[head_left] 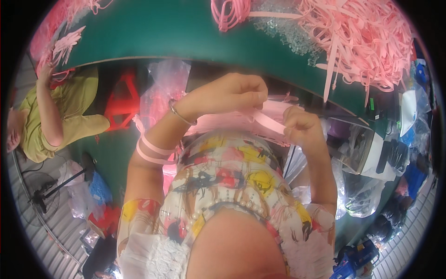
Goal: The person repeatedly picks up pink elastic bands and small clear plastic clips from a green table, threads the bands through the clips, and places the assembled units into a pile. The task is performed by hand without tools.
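Note:
Above my lap, a flat pink strap (pixel 269 122) runs between my two hands. My left hand (pixel 247 89) is closed in a loose fist at the strap's upper left end, its fingertips partly turned from view. My right hand (pixel 302 124) pinches the lower right end between thumb and fingers. Beneath them, a bundle of similar pink straps (pixel 218 122) lies across my lap, partly covered by my left wrist. Another pink band (pixel 155 162) loops around my left forearm, below a metal bangle (pixel 180 113).
A green table (pixel 176 35) spans the far side, with a large heap of pink straps (pixel 357 39) at right. Clear small pieces (pixel 288 30) lie beside it. A co-worker's arm (pixel 52 104) reaches the table at left. A red stool (pixel 123 102) stands under it; plastic bags (pixel 367 195) sit right.

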`<state>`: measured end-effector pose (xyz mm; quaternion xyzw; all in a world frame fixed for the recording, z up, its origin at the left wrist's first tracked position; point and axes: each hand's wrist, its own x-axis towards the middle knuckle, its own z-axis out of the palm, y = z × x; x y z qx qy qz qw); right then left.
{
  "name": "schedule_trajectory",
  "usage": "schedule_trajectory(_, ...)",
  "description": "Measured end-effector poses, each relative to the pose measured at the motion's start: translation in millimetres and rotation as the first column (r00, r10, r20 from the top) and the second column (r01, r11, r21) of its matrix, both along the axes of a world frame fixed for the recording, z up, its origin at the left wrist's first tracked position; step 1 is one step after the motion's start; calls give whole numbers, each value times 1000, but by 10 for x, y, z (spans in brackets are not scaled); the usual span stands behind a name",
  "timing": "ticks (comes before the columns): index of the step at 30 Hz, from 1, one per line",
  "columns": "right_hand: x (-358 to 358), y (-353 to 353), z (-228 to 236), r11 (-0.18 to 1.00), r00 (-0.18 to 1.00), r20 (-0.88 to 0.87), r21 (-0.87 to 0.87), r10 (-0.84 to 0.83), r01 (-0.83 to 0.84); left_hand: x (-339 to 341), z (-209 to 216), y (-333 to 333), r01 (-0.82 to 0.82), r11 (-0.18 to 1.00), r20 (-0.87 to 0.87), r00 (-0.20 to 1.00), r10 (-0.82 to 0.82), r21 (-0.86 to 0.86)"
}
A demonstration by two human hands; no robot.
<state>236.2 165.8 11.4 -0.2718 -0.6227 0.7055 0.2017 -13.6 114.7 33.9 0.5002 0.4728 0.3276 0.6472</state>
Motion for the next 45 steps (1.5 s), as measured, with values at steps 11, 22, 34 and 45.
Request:
schedule_trajectory(11, -95, 16, 71, 993, 994, -10, 34, 113, -112, -23, -338, 689, -116, 548, -428, 500, 753, 828)
schedule_trajectory(22, -174, 14, 3, 957, 990, -51, 268, 131, -112, -33, -451, 996, 46, 667, -660, 209, 721, 743)
schedule_trajectory(34, -278, 47, 26, 888, 988, -49, 446, 147, -110, 37, -446, 576, -468, 655, -156, 731, 664, 593)
schedule_trajectory(45, -304, 119, 202, 853, 981, 87, 484, 172, -193, 316, -59, -275, -307, 952, 126, 945, 303, 14)
